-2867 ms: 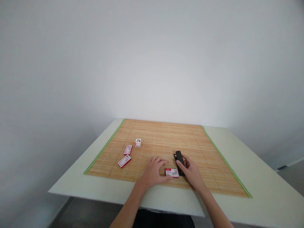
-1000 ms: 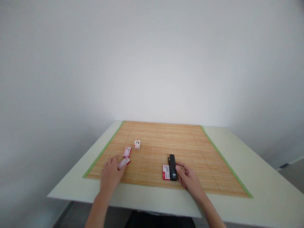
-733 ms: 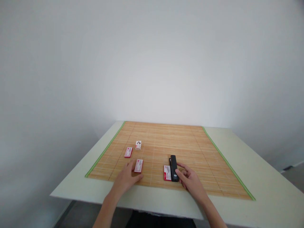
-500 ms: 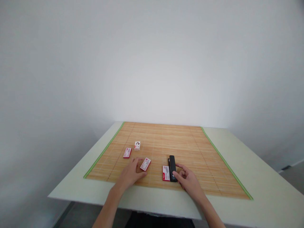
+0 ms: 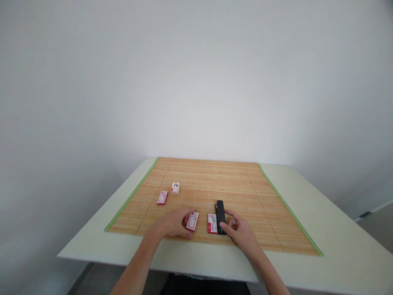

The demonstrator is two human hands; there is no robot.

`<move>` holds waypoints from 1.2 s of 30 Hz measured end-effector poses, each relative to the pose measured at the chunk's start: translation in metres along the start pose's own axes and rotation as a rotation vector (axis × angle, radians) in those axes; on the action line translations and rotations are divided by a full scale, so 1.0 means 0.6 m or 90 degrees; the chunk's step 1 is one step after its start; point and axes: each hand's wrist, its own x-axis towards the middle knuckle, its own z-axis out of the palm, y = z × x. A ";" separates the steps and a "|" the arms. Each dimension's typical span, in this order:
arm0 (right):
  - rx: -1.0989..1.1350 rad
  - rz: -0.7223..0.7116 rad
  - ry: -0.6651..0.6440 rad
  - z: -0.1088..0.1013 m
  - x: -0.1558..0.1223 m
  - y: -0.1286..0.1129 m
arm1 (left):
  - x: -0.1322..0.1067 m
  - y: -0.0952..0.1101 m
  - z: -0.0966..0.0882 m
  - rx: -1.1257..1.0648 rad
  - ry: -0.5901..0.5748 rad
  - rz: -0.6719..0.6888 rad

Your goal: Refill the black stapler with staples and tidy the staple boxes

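Observation:
My left hand grips a small flat red-and-white box by its ends, thumb at the near end and fingers at the far end. The box is at the mat's front part, slightly tilted. My right hand is closed on a black stapler, thumb on its near end and a finger along its right side. Against the stapler's left side lies another red-and-white box, with a narrow gap of mat between it and the box in my left hand.
Farther back on the left, a flat red-and-white box lies near a smaller white box with black pictures on top. Everything rests on a bamboo mat with green edges, on a white table against a wall.
My left hand has moved the box to the right and toward me, turning it more in line with the stapler. The right hand and stapler look unmoved; the view shifted slightly.

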 end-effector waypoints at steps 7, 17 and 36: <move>-0.005 0.001 -0.004 0.000 0.001 0.001 | 0.007 0.059 0.036 0.005 0.134 0.081; 0.015 0.048 -0.043 0.003 -0.005 -0.020 | 0.044 0.105 0.087 -0.019 0.159 0.214; 0.042 0.050 -0.034 0.004 -0.006 -0.001 | 0.050 0.089 0.110 -0.086 0.118 0.205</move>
